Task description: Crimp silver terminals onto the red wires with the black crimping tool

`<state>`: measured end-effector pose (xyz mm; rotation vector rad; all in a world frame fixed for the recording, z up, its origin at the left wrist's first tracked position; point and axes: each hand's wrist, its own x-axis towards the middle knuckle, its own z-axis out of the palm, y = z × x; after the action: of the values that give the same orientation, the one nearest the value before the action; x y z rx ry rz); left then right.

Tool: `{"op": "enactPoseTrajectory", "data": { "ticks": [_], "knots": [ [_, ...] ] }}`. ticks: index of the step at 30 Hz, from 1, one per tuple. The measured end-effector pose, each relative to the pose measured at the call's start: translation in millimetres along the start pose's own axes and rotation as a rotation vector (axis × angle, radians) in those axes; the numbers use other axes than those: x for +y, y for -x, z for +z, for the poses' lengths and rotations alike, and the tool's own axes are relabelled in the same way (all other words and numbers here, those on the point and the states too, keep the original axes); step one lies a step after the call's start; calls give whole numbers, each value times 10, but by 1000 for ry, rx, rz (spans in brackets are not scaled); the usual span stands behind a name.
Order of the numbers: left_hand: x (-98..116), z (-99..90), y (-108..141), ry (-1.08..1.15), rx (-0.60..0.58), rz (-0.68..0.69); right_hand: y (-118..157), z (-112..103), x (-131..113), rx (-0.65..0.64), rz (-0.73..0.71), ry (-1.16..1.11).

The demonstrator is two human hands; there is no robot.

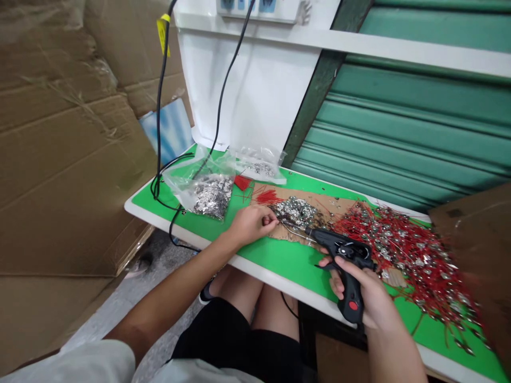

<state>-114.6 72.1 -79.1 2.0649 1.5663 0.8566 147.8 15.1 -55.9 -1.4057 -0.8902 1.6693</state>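
Note:
My right hand (373,298) is wrapped round the grip of a black soldering gun (351,290), with fingers at its trigger. A thin metal tube runs from the gun's front toward my left hand (251,224). Its fingertips are pinched together close to the gun's tip; what lies between them is too small to make out. Just beyond both hands, a heap of small shiny metal pieces (297,210) rests on a cardboard sheet (281,232). Behind the left fingers lies a bundle of thin red wires (266,197).
Red wires with metal pieces (415,255) form a large pile at the right. Clear bags of metal parts (211,194) (261,169) stand at the back left of the green table (259,259). Black cables (159,117) hang at the left. Cardboard (59,186) flanks the table.

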Motion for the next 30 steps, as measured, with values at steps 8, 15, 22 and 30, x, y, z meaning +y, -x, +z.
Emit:
{"op": "enactPoseTrajectory", "data": {
  "ticks": [8,15,22,30],
  "knots": [
    [0,-9,20,29,-2,11,0,6,8,-14,4,22],
    [-12,-2,29,25,-4,22,36,41,-17,33,-9,-6],
    [-16,11,44,36,0,43,15,30,4,39,12,3],
    [-51,19,48,9,25,92,44,89,-4,98,14,-6]
  ]
}}
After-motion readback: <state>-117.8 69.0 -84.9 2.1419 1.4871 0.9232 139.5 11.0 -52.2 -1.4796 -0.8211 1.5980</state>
